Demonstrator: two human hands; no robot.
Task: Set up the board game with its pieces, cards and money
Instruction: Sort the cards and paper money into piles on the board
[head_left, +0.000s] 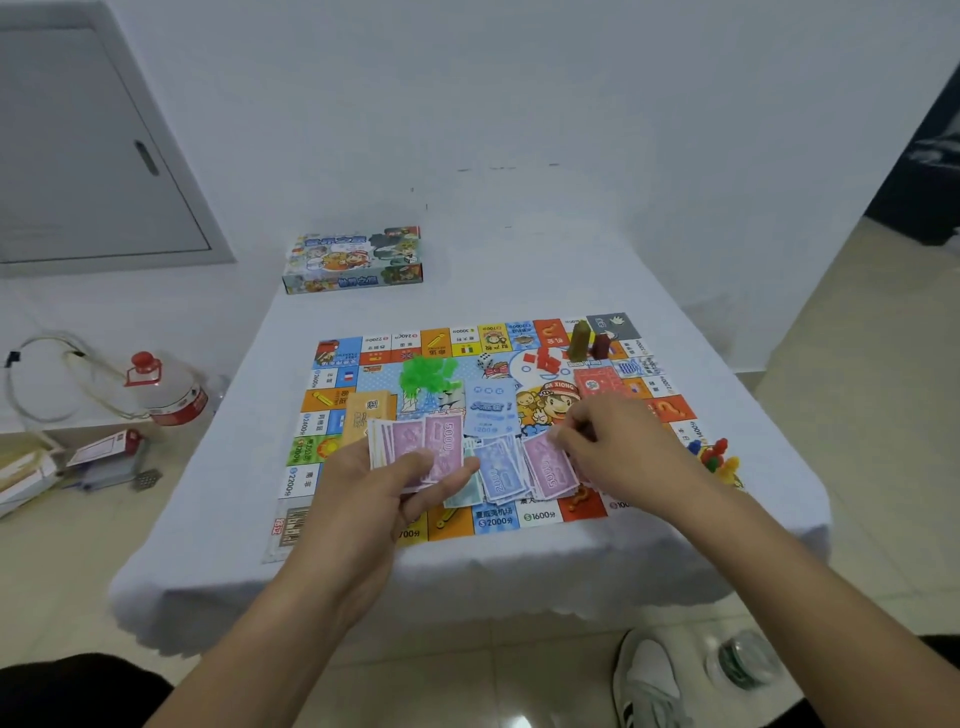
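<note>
Sorting paper money over the board (363, 353).
Left hand (374, 488) grips a fanned stack of thin pink notes (415, 441); right hand (613, 447) pinches a pink note (548, 465) just left of its fingertips, contact blurred. Blue notes (498, 467) lie between.

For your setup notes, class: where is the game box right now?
In the head view, the box sits on the table's far left, beyond the board, apart from both hands.
</note>
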